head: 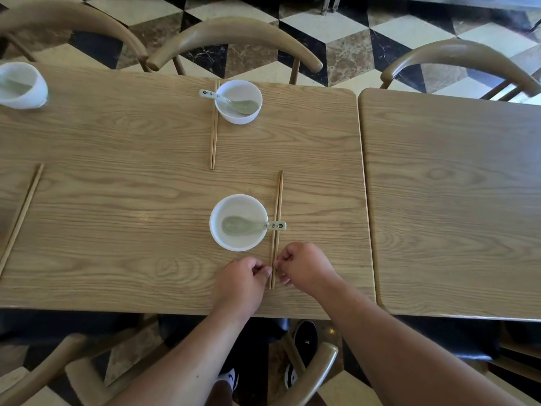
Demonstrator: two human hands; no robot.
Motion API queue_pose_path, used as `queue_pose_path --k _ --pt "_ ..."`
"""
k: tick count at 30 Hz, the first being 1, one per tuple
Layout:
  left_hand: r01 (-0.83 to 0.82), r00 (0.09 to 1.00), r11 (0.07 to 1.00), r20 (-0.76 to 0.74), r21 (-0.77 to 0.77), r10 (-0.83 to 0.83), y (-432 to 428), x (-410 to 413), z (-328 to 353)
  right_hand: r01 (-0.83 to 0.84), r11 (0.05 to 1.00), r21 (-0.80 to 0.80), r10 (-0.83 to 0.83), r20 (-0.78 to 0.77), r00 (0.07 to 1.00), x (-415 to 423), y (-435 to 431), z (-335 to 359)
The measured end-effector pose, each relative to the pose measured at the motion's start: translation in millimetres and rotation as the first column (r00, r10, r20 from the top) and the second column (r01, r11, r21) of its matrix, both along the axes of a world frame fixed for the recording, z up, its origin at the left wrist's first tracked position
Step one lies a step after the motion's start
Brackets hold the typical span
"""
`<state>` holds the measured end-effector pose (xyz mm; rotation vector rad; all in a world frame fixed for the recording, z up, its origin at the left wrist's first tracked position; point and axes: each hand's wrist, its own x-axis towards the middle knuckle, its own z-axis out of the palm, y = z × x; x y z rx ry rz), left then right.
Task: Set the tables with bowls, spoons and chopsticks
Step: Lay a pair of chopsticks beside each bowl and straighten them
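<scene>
Near chopsticks [277, 206]: pair lying flat and parallel, long axis running straight away from the person, just right of near bowl [238, 247]; spoon [248, 226] handle crosses over them; near ends close to table [117, 230] front edge; left hand [241, 273] and right hand [306, 266], fingers curled, seemingly pinch those ends; a band of tabletop separates the pair from the right edge

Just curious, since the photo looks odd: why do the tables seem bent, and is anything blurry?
Head view: the wide-angle lens bows the left table and chair backs; head view, far-left bowl smears at the frame edge; head view centre, near bowl and near chopsticks are sharp, lighting soft, shadows faint.
</scene>
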<state>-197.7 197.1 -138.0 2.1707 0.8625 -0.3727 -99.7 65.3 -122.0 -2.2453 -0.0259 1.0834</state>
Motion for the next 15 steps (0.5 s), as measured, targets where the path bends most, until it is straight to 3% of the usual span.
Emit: queue_pose_path --k 15 --pt "0.003 1.0 1.0 -0.007 0.028 -0.002 0.8 0.0 -6.4 -0.008 1.0 0.01 0.008 -0.001 1.0 -0.4 -2.5 -4.0"
